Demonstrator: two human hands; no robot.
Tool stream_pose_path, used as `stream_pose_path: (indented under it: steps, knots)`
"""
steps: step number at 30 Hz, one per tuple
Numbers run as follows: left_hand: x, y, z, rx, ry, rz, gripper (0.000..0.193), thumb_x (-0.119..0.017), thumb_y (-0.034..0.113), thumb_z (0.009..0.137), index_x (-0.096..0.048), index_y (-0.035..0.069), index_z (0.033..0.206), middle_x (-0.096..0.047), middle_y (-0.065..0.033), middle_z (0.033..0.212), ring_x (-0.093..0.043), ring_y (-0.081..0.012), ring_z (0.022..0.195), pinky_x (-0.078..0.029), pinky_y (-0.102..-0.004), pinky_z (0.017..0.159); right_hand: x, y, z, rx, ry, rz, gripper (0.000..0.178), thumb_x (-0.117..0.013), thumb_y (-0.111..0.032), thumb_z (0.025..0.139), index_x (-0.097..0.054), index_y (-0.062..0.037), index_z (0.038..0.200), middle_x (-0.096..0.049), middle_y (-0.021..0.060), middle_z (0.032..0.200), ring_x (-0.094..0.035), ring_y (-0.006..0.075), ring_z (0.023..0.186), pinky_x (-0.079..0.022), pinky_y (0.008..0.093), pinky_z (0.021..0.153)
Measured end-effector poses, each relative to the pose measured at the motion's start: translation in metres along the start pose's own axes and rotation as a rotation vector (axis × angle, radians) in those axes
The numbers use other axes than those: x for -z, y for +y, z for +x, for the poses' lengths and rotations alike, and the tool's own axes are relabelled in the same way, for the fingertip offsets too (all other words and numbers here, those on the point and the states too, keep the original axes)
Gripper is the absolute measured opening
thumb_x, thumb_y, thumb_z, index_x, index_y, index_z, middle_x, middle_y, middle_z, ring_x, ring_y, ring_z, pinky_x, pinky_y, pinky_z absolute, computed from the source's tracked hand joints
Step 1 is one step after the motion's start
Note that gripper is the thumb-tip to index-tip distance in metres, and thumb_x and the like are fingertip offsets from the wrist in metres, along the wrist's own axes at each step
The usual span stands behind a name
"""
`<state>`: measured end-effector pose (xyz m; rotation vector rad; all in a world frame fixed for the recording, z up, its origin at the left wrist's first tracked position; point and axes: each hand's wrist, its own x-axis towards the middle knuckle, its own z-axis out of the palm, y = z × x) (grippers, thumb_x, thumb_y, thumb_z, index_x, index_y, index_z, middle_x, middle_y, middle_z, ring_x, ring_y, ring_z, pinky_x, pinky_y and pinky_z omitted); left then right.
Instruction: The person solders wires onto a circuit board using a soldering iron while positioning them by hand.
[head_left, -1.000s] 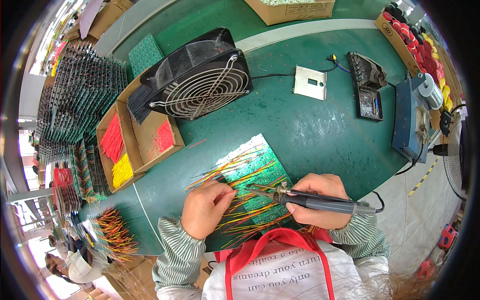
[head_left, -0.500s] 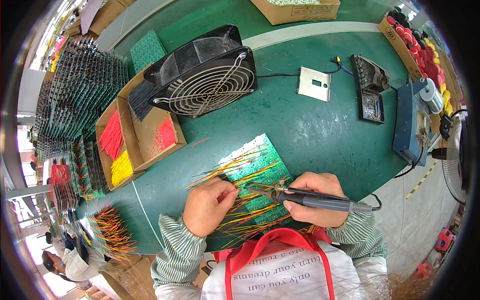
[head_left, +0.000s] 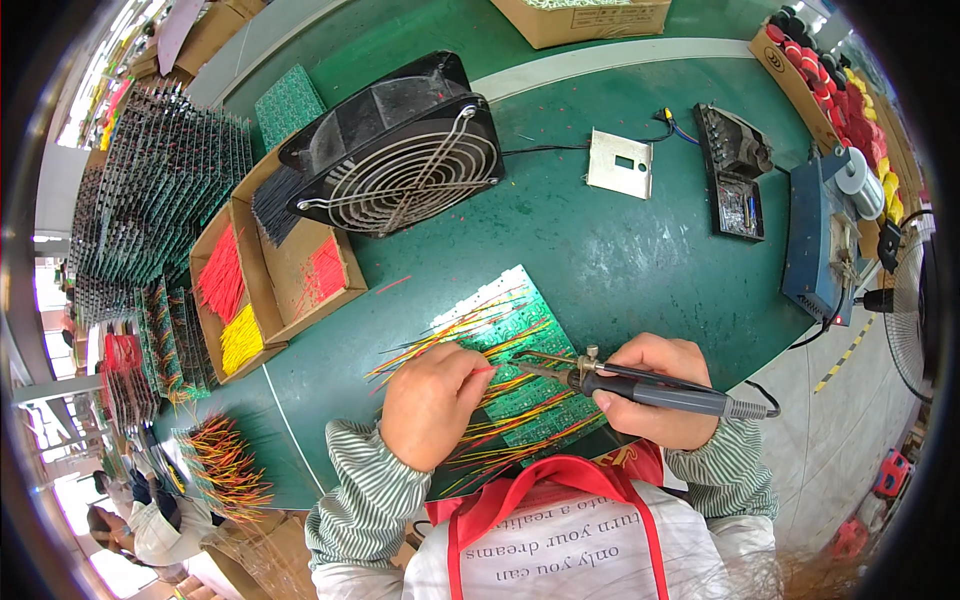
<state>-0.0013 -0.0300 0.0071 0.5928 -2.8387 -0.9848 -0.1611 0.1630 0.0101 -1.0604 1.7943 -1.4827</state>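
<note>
A green circuit board panel (head_left: 545,318) lies on the bench before me, with rows of red, yellow and black wires (head_left: 540,402) running across it and past its left edge. Over the board's left part, my left hand (head_left: 432,402) pinches a thin red wire (head_left: 486,370) between thumb and fingertips. My right hand (head_left: 662,392) grips a soldering iron (head_left: 655,394) with a thin feed tube along its top. Its tip points left, close to the red wire's end; whether they touch I cannot tell.
Beyond the board stands a black fan (head_left: 400,150). A cardboard box (head_left: 355,283) of cut wires is left of it, near stacked boards (head_left: 165,180). A wired board (head_left: 222,465) lies at left. At right are a blue solder feeder (head_left: 815,235) and a black iron stand (head_left: 735,170).
Both hands have shifted slightly to the right over the board, the soldering iron moving with the right one. More of the red wire's end shows at my left fingertips.
</note>
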Motion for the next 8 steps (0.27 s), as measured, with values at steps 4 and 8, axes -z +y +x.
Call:
stream_pose_path:
  steps: [4, 8]
  knots:
    - [-0.0029, -0.0014, 0.0032, 0.023, -0.019, -0.011, 0.009, -0.069, 0.010, 0.079, -0.065, 0.002, 0.080, -0.058, -0.0086, 0.070, -0.057, -0.0215, 0.058, -0.045, -0.0336, 0.055, 0.0000, 0.0002, 0.0012, -0.006, -0.012, -0.019, 0.018, -0.071, -0.006, 0.072, -0.056, -0.0027, 0.082, -0.062, 0.0046, 0.061, -0.058, 0.0104, 0.050, -0.044, 0.0247, 0.048]
    - [-0.0015, -0.0024, 0.0042, 0.021, -0.040, -0.010, 0.010, -0.069, 0.010, 0.079, -0.065, 0.001, 0.080, -0.058, -0.0086, 0.071, -0.056, -0.0208, 0.057, -0.045, -0.0337, 0.055, -0.0011, 0.0019, 0.0034, -0.010, -0.028, -0.018, 0.018, -0.071, -0.007, 0.072, -0.057, -0.0027, 0.083, -0.062, 0.0049, 0.061, -0.059, 0.0118, 0.050, -0.044, 0.0251, 0.048]
